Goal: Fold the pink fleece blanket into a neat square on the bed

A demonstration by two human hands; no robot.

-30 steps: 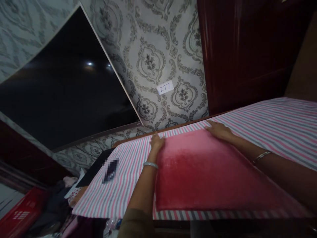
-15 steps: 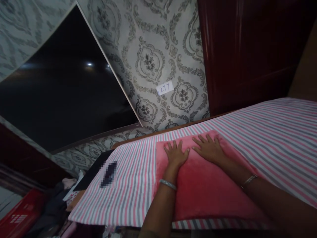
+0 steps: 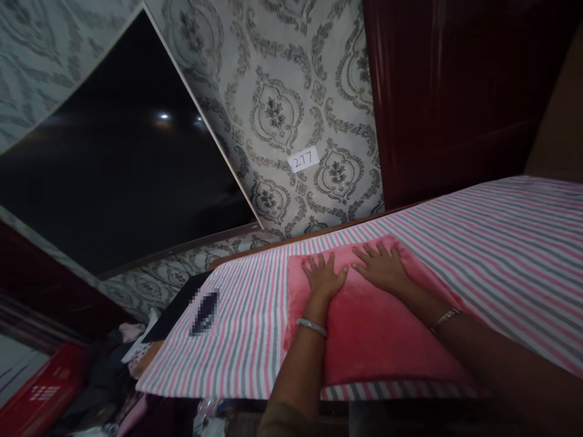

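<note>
A pink plush cloth [image 3: 378, 340], roughly square, lies flat on a striped sheet [image 3: 246, 328] of pink, grey and white. My left hand [image 3: 324, 278] rests palm down near its far left corner, fingers spread. Close beside it, my right hand [image 3: 382, 266] presses flat on the far part of the same cloth, fingers also spread. Both wrists wear silver bangles. My right forearm covers part of the cloth's right side.
A dark television screen [image 3: 122, 152] stands against the patterned wall at left. A paper marked 277 [image 3: 304, 159] is stuck on the wallpaper. A blurred-out dark item [image 3: 204, 312] lies on the sheet. Clothes [image 3: 104, 370] and a red crate [image 3: 40, 388] are at lower left.
The view has shifted slightly, and the cloth's near edge appears a little higher in the picture. Both hands stay flat on the pink cloth in nearly the same place.
</note>
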